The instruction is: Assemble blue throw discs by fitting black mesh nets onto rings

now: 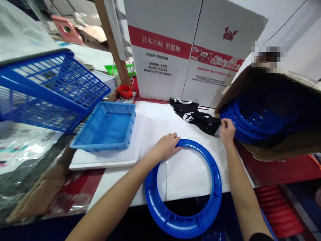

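A blue plastic ring (200, 214) lies flat on the white table top (185, 174), overhanging the front edge. My left hand (165, 147) rests on the ring's far left rim, fingers curled over it. My right hand (227, 132) reaches to a stack of blue rings (253, 124) inside a tipped cardboard box (281, 147) and pinches the edge of the nearest ring. A black printed cloth (198, 117) lies just left of that hand.
A shallow blue tray (107, 125) sits on a white board at left, with a blue mesh basket (45, 90) above it. A white frozen-food carton (185, 50) stands at the back, beside a small red cup (124, 91). Red ridged parts (278, 211) lie low right.
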Tool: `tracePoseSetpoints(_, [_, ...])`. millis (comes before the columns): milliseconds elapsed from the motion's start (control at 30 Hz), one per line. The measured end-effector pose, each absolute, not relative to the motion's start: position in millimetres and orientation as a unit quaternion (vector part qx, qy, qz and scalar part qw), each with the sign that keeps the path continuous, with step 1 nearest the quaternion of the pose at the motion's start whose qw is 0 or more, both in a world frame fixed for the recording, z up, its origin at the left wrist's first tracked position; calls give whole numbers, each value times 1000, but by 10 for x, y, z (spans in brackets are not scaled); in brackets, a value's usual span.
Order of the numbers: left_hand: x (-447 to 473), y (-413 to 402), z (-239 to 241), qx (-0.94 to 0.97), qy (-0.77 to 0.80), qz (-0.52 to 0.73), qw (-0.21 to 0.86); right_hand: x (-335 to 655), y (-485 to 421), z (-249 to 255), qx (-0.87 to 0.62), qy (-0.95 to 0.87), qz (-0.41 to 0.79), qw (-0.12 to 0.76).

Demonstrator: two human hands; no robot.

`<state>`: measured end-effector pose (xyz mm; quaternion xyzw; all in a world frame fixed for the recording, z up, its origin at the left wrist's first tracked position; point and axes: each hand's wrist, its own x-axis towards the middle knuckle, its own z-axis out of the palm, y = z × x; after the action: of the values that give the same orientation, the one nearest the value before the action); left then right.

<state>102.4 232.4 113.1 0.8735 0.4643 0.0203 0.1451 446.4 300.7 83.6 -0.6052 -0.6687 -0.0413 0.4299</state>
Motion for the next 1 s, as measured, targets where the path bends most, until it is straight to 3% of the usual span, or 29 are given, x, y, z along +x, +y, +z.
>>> tracePoseSetpoints(167, [1037, 2307, 1135, 887, 440, 6, 143, 4524, 2907, 897, -603, -653, -75, 452])
tracePoseSetpoints(333, [1074, 2267, 1133, 890, 439, -12, 122, 4394, 2888, 994, -577, -544, -215, 570])
tracePoseSetpoints(567, [1086, 2236, 1136, 896, 431, -17, 107, 4352, 2866, 968, -599, -577, -159, 532])
tracePoseSetpoints(700, [1090, 2240, 1136, 896, 432, -14, 101, 4287, 2947, 777, -604, -673, -22, 426])
tracePoseSetpoints(1000, [1132, 2271, 1049, 903, 402, 69, 137, 4059, 3151, 574, -595, -725, 48, 343])
